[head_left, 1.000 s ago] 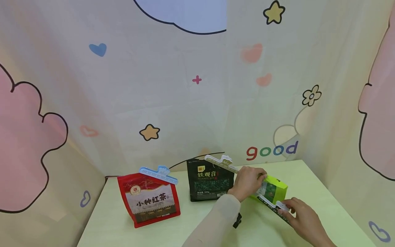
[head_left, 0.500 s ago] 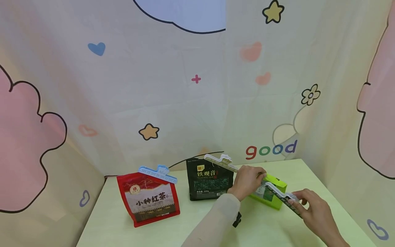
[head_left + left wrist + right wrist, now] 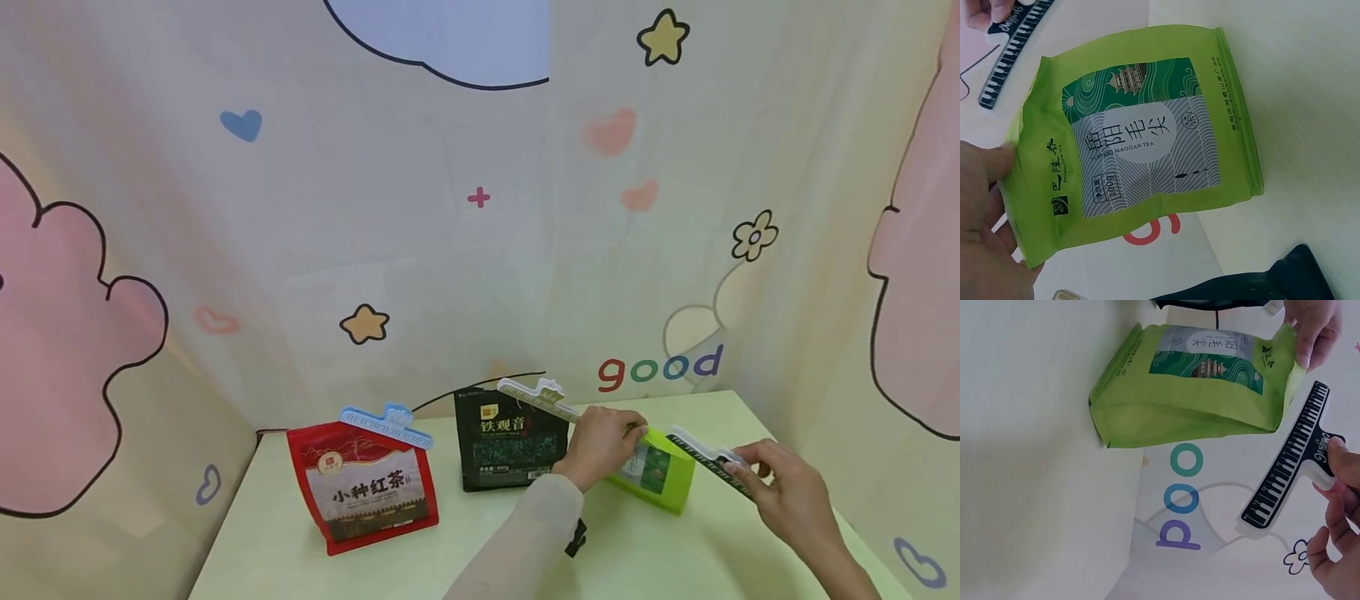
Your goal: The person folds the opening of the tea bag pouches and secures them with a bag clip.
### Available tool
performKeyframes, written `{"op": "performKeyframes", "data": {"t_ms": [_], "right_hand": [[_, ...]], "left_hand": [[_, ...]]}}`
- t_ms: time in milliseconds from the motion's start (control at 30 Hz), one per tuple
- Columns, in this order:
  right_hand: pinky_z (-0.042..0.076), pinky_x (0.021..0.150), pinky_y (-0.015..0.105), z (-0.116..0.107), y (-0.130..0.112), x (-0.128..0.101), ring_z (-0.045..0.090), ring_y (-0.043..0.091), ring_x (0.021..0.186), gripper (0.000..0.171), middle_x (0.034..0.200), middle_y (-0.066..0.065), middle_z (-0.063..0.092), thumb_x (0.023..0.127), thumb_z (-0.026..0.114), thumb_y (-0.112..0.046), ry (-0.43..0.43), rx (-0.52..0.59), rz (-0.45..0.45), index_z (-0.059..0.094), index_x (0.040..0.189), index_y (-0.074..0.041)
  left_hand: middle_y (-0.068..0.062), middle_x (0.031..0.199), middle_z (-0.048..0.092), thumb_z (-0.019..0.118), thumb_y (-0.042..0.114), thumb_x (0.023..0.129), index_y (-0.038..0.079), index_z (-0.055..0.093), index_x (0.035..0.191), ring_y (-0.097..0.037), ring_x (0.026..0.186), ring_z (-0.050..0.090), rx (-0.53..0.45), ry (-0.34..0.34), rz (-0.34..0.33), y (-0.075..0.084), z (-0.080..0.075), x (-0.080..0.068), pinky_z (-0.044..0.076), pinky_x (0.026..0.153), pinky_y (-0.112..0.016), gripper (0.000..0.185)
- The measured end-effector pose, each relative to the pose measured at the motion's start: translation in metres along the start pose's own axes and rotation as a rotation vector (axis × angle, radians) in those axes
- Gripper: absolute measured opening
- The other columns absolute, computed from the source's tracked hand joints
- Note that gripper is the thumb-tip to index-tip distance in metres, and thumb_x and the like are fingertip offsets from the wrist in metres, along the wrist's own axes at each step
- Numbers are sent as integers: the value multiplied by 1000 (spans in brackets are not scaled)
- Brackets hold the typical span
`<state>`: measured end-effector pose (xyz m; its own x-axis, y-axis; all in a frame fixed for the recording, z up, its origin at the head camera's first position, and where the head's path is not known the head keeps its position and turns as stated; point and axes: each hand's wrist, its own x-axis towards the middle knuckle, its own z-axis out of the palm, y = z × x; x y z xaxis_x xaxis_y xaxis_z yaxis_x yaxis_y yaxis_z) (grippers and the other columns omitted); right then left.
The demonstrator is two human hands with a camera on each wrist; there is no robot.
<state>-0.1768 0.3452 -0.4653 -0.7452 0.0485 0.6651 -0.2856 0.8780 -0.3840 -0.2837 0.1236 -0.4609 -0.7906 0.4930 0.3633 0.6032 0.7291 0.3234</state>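
Observation:
In the head view my left hand (image 3: 600, 442) pinches the top edge of a lime-green tea bag (image 3: 675, 483). The left wrist view shows the front of this tea bag (image 3: 1147, 231), with a green and grey label, and my thumb on its top edge. My right hand (image 3: 795, 492) grips a long bag clip (image 3: 705, 458) by its handle, to the right of the tea bag. In the right wrist view the clip (image 3: 1286, 462) is black and white with a piano-key pattern, and stands apart from the bag's top edge.
A red tea bag (image 3: 375, 492) with a blue clip (image 3: 386, 426) along its top stands at the left. Behind my left hand stands a black tea bag (image 3: 510, 454) with a pale clip (image 3: 532, 395). All stand on a light table (image 3: 480, 533) before a patterned curtain (image 3: 420, 233).
My right hand has moved up and to the right with the clip, away from the green tea bag. My left hand stays at the bag's top, and the bag has tilted slightly.

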Motion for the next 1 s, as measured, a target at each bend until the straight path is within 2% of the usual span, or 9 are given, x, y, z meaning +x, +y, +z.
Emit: {"op": "performKeyframes", "data": {"t_ms": [233,533,767,1000], "right_hand": [[29,51,22,7,14,10,38,-5,64,20,70,-13,57,72,83,-6,-89,11,-18,72,86,-16],[31,49,20,10,20,17,40,-4,60,23,66,-16,56,72,82,-1,-116,101,-24,71,85,-16],[31,50,18,13,21,18,42,-4,59,23,66,-14,60,71,81,3,-129,166,-32,70,84,-13],[32,48,19,20,17,21,43,-4,56,23,67,-12,63,72,80,3,-153,196,-48,70,85,-13]], "left_hand": [[22,90,72,62,39,95,35,75,104,6,80,59,-12,5,23,-2,-1,-2,42,70,-10,16],[21,89,72,62,37,96,34,75,104,6,78,59,-24,10,39,-2,-2,-2,40,68,-9,16],[21,87,72,62,37,96,35,75,104,6,78,59,-24,15,31,-2,-2,-2,42,72,-11,16],[21,88,72,61,38,96,35,75,105,5,79,59,-12,12,23,-3,-1,-1,41,70,-11,16]]}}
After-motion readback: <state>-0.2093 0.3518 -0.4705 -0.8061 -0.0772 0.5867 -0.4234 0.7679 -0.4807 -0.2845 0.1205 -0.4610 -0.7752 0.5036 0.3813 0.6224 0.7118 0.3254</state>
